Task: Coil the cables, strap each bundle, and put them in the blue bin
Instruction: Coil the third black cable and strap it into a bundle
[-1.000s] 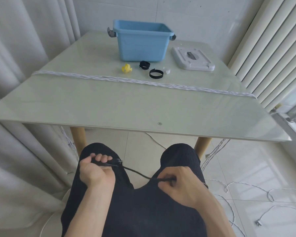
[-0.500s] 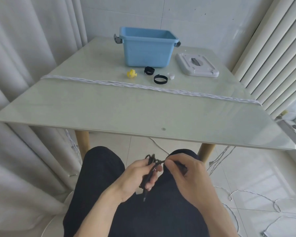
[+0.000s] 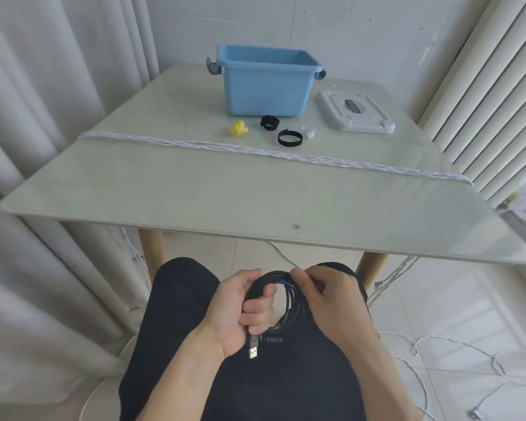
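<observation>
Over my lap, my left hand (image 3: 240, 311) grips a coil of black cable (image 3: 289, 305), its USB plug (image 3: 253, 350) hanging below my fingers. My right hand (image 3: 325, 299) pinches the coil's top right side. A blue bin (image 3: 266, 82) stands at the far side of the table (image 3: 195, 192). In front of the bin lie a yellow strap (image 3: 238, 128), two black straps (image 3: 269, 122) (image 3: 290, 137) and a small white strap (image 3: 308, 131). A long white twisted cable (image 3: 255, 150) stretches across the table.
The bin's white lid (image 3: 356, 112) lies to the right of the bin. Loose white cable (image 3: 456, 350) trails over the tiled floor at the right. Curtains (image 3: 43, 117) hang at the left, vertical blinds (image 3: 483, 86) at the right.
The hands came together over my lap, and the black cable that ran stretched between them is now gathered into a round coil. The camera has tilted down slightly.
</observation>
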Demonstrator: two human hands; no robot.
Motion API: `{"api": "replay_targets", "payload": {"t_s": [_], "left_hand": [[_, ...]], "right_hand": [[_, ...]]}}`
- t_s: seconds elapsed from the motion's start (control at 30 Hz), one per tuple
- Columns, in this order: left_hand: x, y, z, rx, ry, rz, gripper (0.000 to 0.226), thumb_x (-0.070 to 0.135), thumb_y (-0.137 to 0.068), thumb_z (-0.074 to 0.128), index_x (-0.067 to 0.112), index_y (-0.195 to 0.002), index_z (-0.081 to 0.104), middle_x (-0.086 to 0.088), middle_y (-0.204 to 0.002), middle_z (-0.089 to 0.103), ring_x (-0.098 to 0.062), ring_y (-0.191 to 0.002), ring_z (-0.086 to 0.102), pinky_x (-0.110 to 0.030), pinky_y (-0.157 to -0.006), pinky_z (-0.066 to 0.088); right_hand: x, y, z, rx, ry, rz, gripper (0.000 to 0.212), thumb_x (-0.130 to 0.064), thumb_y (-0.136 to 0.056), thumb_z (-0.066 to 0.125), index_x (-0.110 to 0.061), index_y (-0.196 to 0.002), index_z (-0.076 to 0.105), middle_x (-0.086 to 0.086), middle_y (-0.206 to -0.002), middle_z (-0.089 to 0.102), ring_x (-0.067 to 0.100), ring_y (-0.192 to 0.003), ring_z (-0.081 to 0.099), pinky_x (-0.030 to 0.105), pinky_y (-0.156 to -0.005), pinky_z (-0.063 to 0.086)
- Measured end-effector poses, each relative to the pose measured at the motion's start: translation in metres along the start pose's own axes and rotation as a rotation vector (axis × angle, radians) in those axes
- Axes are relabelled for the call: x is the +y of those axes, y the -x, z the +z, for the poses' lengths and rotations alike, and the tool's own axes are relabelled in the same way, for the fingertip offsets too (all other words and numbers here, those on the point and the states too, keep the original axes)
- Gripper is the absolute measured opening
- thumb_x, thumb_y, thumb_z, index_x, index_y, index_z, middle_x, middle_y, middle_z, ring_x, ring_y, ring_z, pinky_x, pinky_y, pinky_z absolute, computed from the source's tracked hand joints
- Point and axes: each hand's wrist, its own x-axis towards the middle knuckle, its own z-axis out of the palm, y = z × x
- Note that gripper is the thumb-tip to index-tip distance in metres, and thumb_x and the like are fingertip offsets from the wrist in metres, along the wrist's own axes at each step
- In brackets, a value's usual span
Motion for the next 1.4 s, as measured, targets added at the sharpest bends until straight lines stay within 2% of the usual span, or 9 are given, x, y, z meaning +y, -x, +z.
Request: {"api": "replay_targets", "payload": {"t_s": [0.27, 0.37, 0.43, 0.53, 0.73, 0.83, 1.03, 1.27, 1.4], "left_hand": [[0.002, 0.001, 0.010, 0.036, 0.209, -0.018, 0.031, 0.023, -0.087, 0.042, 0.009, -0.063, 0.054, 0.006, -0.051, 0.017, -0.011, -0.044, 0.008, -0.025, -0.042, 0.011], [-0.002, 0.001, 0.010, 0.041, 0.360, 0.001, 0.033, 0.024, -0.095, 0.041, 0.007, -0.071, 0.056, 0.007, -0.053, 0.020, -0.009, -0.041, 0.013, -0.023, -0.039, 0.017], [-0.007, 0.000, 0.010, 0.055, 0.473, 0.002, 0.037, 0.026, -0.101, 0.039, 0.005, -0.077, 0.057, 0.007, -0.055, 0.022, -0.008, -0.039, 0.020, -0.021, -0.038, 0.024], [-0.008, -0.002, 0.014, 0.023, 0.535, 0.015, 0.039, 0.027, -0.102, 0.039, 0.005, -0.077, 0.058, 0.007, -0.057, 0.021, -0.008, -0.039, 0.023, -0.022, -0.038, 0.027], [-0.003, 0.000, 0.009, -0.037, 0.477, -0.014, 0.035, 0.025, -0.100, 0.037, 0.009, -0.074, 0.054, 0.007, -0.053, 0.021, -0.008, -0.037, 0.022, -0.023, -0.039, 0.025], [0.000, 0.001, 0.008, -0.056, 0.446, -0.083, 0.031, 0.023, -0.096, 0.040, 0.009, -0.072, 0.054, 0.008, -0.051, 0.021, -0.007, -0.037, 0.018, -0.021, -0.037, 0.024], [0.007, 0.000, 0.009, -0.043, 0.435, -0.108, 0.036, 0.024, -0.097, 0.040, 0.006, -0.069, 0.055, 0.007, -0.043, 0.024, -0.009, -0.029, 0.027, -0.021, -0.036, 0.039], [0.003, -0.002, 0.012, -0.183, 0.491, -0.154, 0.036, 0.025, -0.098, 0.042, -0.002, -0.087, 0.062, 0.005, -0.058, 0.029, -0.010, -0.042, 0.031, -0.023, -0.045, 0.033], [0.000, -0.002, 0.020, -0.200, 0.423, -0.144, 0.041, 0.025, -0.102, 0.036, -0.004, -0.094, 0.064, 0.003, -0.064, 0.029, -0.011, -0.048, 0.029, -0.025, -0.052, 0.034]], "right_hand": [[-0.004, -0.001, 0.001, 0.021, -0.071, 0.031, 0.051, -0.041, -0.103, 0.044, -0.015, -0.062, 0.030, -0.006, -0.052, 0.028, 0.011, -0.052, 0.026, 0.025, -0.051, 0.028], [0.005, -0.003, 0.002, -0.165, -0.207, 0.145, 0.049, -0.060, -0.096, 0.044, -0.020, -0.068, 0.047, -0.011, -0.055, 0.045, 0.006, -0.055, 0.045, 0.019, -0.058, 0.043], [0.011, -0.003, 0.007, -0.322, -0.310, 0.292, 0.045, -0.068, -0.089, 0.051, -0.025, -0.091, 0.064, -0.006, -0.071, 0.064, 0.015, -0.071, 0.068, 0.035, -0.072, 0.058], [0.016, -0.004, 0.014, -0.301, -0.277, 0.319, 0.042, -0.068, -0.088, 0.053, -0.030, -0.101, 0.063, 0.001, -0.092, 0.064, 0.019, -0.088, 0.063, 0.036, -0.072, 0.053], [0.009, -0.004, 0.011, -0.298, -0.934, 0.526, 0.043, -0.028, -0.083, 0.074, 0.001, -0.113, 0.063, 0.004, -0.079, 0.060, 0.017, -0.066, 0.058, 0.035, -0.063, 0.052], [0.006, -0.001, 0.005, -0.420, -1.141, 0.615, 0.026, -0.031, -0.085, 0.071, -0.007, -0.093, 0.070, 0.003, -0.070, 0.044, 0.018, -0.063, 0.046, 0.030, -0.061, 0.042], [-0.001, 0.002, 0.000, -0.561, -1.360, 0.674, 0.026, -0.031, -0.091, 0.067, -0.011, -0.076, 0.058, 0.003, -0.077, 0.055, 0.019, -0.069, 0.057, 0.034, -0.075, 0.050], [-0.009, 0.000, 0.001, -0.291, -1.565, 0.940, 0.046, -0.048, -0.091, 0.063, -0.022, -0.062, 0.039, -0.011, -0.048, 0.018, 0.008, -0.038, 0.018, 0.023, -0.058, 0.021], [-0.004, 0.001, 0.009, -0.160, -1.544, 0.940, 0.048, -0.041, -0.088, 0.064, -0.028, -0.085, 0.018, -0.011, -0.046, 0.015, 0.009, -0.035, 0.015, 0.027, -0.049, 0.023]]}}
